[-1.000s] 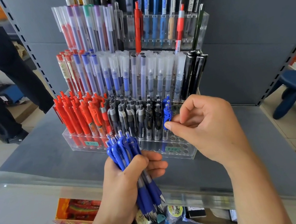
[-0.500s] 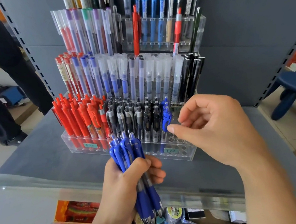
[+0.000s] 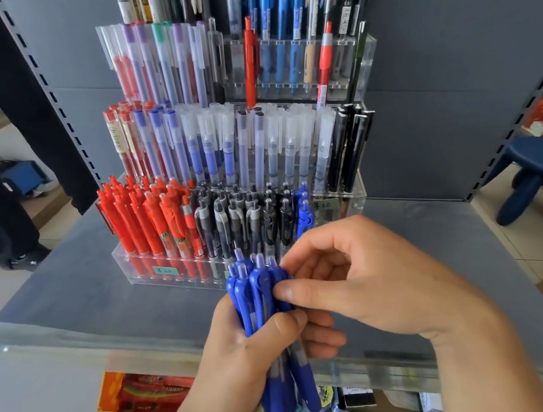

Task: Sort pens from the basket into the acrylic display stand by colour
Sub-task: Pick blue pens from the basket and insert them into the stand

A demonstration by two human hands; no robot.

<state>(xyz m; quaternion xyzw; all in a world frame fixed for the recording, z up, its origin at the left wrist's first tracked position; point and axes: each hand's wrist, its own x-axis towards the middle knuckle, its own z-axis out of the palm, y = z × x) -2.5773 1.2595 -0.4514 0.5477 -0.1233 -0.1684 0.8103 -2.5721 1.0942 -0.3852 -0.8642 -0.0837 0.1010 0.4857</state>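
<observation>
Step in hand: picking the next blue pen out of the bunch, to go into the blue column of the acrylic display stand point(image 3: 125, 259).
Left hand point(image 3: 245, 358): its fingers are wrapped round the bunch of blue pens point(image 3: 261, 297), tips down, clicker ends up.
Right hand point(image 3: 370, 282): thumb and forefinger pinch the clip end of the rightmost pen in the bunch; the other fingers are loosely curled beside it.
Where the pens are: the bunch stands upright between the two hands, just this side of the stand's front wall.
Blue pens in hand: about four or five tops show; the exact count is hidden by the fingers.
Blue pens in stand point(image 3: 303, 212): three tops, one behind another, just beyond the right hand's fingers, right of the black ones.
Black and grey pens point(image 3: 247, 216): several columns, too crowded to count.
Red pens point(image 3: 140, 219): a dense block at the far left of the front tier, well away from the fingers; no count possible.
Basket: not seen.
Next move, as I judge it: draw the pinched pen up clear of the left hand's grip, carry it forward past the fingers, and lower it tip first into a free hole beside the blue three.
Bench point(image 3: 67, 295): grey, carrying the stand.
</observation>
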